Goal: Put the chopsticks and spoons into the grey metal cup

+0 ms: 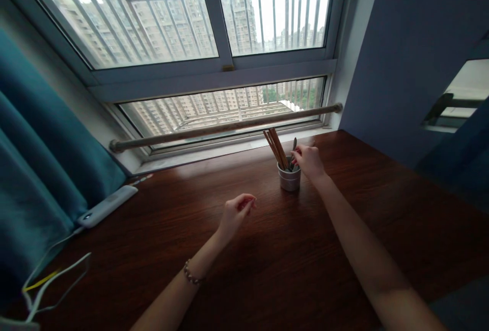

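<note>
A small silver-grey cup (289, 180) stands upright on the dark wooden table. Several brown wooden chopsticks (275, 147) lean left out of it, and a dark metal utensil with a rounded end, like a spoon (294, 144), rises beside them. My right hand (308, 162) is at the cup's right rim, its fingers pinched together over the opening. What those fingers hold is hidden; a thin tip shows just behind the hand. Lower and to the left, my left hand (237, 212) hovers above the table, fingers curled and closed, with nothing visible in them.
A white power strip (109, 207) lies at the table's left, beside a teal curtain (46, 132). White cables (57, 282) loop at the lower left. Behind the table, a rail (229, 127) crosses a barred window. A dark blue wall (405, 66) stands right.
</note>
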`<state>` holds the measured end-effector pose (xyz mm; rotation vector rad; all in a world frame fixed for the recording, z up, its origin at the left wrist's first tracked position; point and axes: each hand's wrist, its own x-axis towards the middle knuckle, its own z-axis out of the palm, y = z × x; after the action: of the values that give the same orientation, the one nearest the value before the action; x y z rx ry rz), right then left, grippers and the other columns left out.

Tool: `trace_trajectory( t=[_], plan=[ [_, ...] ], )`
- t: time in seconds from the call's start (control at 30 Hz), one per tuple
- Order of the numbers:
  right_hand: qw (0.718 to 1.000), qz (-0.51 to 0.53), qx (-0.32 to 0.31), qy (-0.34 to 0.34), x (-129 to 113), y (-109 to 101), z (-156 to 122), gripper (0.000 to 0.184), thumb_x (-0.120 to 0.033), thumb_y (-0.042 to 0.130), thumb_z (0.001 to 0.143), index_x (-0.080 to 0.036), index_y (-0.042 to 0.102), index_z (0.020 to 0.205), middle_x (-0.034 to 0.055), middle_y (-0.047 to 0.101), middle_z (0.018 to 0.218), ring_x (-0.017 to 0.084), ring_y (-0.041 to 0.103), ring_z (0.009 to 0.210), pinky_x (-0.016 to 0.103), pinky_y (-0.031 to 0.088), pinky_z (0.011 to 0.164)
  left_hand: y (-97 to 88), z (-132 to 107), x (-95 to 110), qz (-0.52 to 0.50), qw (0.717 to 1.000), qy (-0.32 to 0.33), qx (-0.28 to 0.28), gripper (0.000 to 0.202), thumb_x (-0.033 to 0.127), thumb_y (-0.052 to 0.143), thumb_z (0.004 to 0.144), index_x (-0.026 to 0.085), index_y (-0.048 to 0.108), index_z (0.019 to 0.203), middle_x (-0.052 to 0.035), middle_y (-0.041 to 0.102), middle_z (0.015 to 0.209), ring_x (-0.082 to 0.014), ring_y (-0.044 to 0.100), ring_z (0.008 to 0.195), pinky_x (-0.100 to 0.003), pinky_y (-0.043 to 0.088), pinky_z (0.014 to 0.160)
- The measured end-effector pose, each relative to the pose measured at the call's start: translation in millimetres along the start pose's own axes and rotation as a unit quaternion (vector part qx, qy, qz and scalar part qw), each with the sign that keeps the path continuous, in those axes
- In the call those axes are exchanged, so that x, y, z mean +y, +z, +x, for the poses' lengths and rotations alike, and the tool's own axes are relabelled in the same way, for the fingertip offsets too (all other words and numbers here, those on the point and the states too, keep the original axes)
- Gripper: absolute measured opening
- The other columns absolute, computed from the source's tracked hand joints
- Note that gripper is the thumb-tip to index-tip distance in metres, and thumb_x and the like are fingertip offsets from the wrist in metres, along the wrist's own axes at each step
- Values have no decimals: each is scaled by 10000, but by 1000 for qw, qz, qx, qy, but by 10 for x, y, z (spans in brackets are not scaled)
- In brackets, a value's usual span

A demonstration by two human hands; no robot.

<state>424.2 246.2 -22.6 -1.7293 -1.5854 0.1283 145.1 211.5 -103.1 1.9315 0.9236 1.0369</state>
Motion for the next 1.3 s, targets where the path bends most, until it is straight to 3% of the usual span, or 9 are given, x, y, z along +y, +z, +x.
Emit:
trace_trajectory(
  t=[0.23,0.5,0.77,0.93,1.13,1.23,1.3],
  plan=[
    [984,-171,50,6,37,8,-33,139,-223,618,991,-110,654,918,46,648,931,193,638,897,377,543,855,-150,-408,-204,34,999,-21,-6,365,485,541,952,132,622,910,-11,605,716,-125,547,565,-259,462,533],
    [959,-282,-35,11,23,149,-88,187,-282,628,986,-127,668,888,42,658,897,193,646,857,368,557,805,-209,-721,-278,40,998,-33,-25,390,507,504,965,135,619,940,-17,617,732,-135,568,588,-280,482,568],
    [945,-304,-100,63,0,167,-105,184,-315,669,958,-133,676,935,54,660,895,202,652,858,364,564,789,-146,-772,-303,38,998,-31,-39,334,453,508,972,138,614,940,-14,607,736,-137,563,594,-288,482,588],
    [953,-272,-112,67,-19,94,-98,174,-311,715,923,-142,684,896,35,662,852,197,654,836,355,560,778,-144,-782,-284,46,998,-22,-43,313,434,516,971,137,615,952,-19,611,760,-143,569,617,-299,490,609],
    [980,-199,-2,-3,-254,-312,-209,141,-249,716,917,-149,706,819,22,662,761,185,636,764,304,492,718,-130,-785,-247,56,997,-5,-44,333,445,497,981,136,612,932,-16,605,747,-138,564,605,-290,487,593],
    [987,-122,50,-89,-493,-472,-408,357,-339,704,929,-157,669,624,-2,599,584,160,574,583,275,363,590,-126,-791,-231,64,997,7,-48,351,450,479,989,138,618,908,0,583,694,-126,536,555,-274,469,560],
    [983,-61,61,-161,-690,-435,-611,534,-397,632,968,-159,550,497,-25,493,474,129,482,472,283,282,527,-123,-803,-220,68,996,17,-51,356,447,481,990,141,624,877,15,562,646,-121,518,526,-269,456,549]
  ],
)
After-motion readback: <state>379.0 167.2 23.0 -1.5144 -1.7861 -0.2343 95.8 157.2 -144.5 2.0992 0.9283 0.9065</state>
